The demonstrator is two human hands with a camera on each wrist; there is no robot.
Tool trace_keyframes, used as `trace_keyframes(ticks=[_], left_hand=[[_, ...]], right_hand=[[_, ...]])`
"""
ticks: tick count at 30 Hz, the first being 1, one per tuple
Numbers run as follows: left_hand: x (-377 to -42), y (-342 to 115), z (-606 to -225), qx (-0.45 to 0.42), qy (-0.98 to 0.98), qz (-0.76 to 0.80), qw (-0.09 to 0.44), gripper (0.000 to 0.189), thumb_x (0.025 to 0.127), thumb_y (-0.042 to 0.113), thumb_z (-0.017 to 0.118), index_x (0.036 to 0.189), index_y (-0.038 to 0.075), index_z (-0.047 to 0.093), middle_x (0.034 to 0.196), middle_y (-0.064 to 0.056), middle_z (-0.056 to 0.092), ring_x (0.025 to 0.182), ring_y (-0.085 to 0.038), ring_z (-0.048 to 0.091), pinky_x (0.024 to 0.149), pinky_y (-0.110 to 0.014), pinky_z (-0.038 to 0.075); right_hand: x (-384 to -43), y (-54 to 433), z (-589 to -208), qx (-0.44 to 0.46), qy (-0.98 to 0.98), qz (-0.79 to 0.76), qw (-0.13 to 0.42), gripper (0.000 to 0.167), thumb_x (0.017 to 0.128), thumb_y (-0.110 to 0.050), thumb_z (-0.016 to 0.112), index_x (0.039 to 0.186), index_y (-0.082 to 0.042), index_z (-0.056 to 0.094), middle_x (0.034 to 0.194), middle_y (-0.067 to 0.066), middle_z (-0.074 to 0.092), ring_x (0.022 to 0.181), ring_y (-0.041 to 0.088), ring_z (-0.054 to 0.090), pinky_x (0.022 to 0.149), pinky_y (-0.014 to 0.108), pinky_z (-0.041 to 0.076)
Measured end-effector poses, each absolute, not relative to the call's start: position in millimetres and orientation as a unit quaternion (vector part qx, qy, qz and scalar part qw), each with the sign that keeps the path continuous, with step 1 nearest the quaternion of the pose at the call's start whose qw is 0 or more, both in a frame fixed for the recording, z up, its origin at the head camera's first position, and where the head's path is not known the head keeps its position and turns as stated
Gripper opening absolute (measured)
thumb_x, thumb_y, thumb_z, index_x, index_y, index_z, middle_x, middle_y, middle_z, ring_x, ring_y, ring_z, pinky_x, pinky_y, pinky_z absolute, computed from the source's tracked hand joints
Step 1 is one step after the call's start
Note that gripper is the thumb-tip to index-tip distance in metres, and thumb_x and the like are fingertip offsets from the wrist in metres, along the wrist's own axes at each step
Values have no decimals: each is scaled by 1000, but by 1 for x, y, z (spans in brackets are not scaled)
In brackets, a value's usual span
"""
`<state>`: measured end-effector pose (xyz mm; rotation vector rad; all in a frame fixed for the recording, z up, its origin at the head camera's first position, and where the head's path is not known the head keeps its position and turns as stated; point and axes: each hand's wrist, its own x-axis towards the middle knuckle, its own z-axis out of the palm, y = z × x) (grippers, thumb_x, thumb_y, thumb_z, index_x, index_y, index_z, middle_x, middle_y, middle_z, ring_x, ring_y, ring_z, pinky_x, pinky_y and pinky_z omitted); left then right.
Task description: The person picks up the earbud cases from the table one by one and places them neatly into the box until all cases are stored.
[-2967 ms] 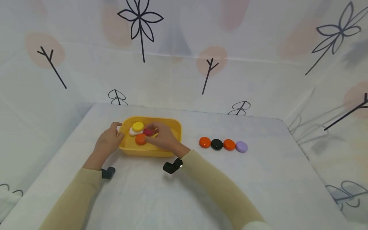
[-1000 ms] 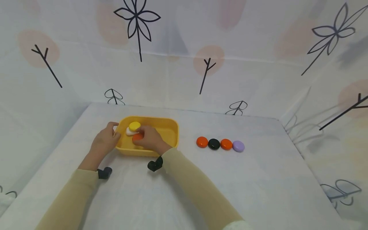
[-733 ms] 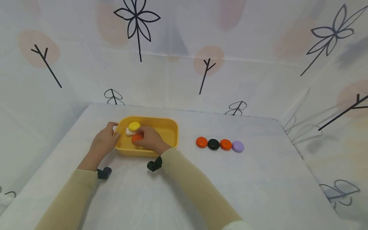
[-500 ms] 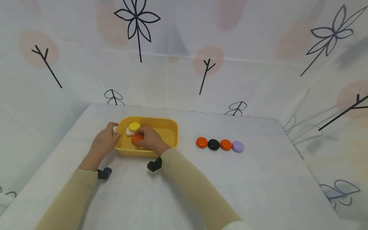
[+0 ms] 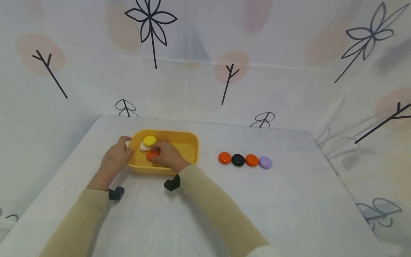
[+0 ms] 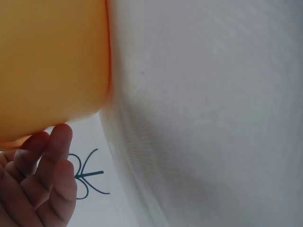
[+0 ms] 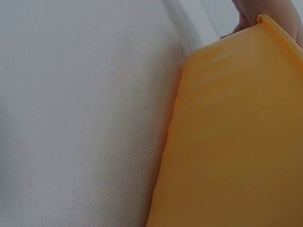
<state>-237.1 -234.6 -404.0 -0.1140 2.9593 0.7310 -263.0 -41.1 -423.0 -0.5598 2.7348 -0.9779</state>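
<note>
A yellow tray stands at the left of the table. My left hand holds its left end, with thumb and fingers at the rim; in the left wrist view the fingers lie against the tray's outer wall. Inside the tray, my right hand pinches an orange disc between thumb and fingers. Just behind that disc, a yellow disc leans on a white one. The right hand hides part of the tray floor. The right wrist view shows the tray's front wall, not the pinching fingers.
To the right of the tray, a row of discs lies on the white cloth: orange, black, orange and purple. A patterned cloth wall rises behind the table.
Over three seconds my right hand has moved left within the tray onto the orange disc, and the dark red disc seen earlier is now covered. The left hand keeps its place at the tray.
</note>
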Motion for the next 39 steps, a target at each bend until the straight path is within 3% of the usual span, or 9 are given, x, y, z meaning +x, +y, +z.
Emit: trace_keyframes(ticks=[15, 39], left_hand=[[-239, -237, -405, -37, 970, 238, 41, 58, 93, 26, 38, 146, 4, 27, 95, -15, 51, 69, -23, 49, 55, -28, 41], [-238, -236, -406, -38, 969, 241, 46, 60, 92, 26, 37, 146, 3, 26, 93, -14, 50, 68, -22, 48, 54, -28, 40]], right_hand=[[-266, -43, -419, -221, 931, -279, 81, 33, 81, -19, 73, 112, -19, 65, 109, -8, 61, 96, 10, 52, 94, 22, 45], [-261, -42, -417, -209, 926, -303, 82, 39, 81, -29, 75, 116, -15, 66, 106, -7, 64, 95, 9, 52, 92, 22, 46]])
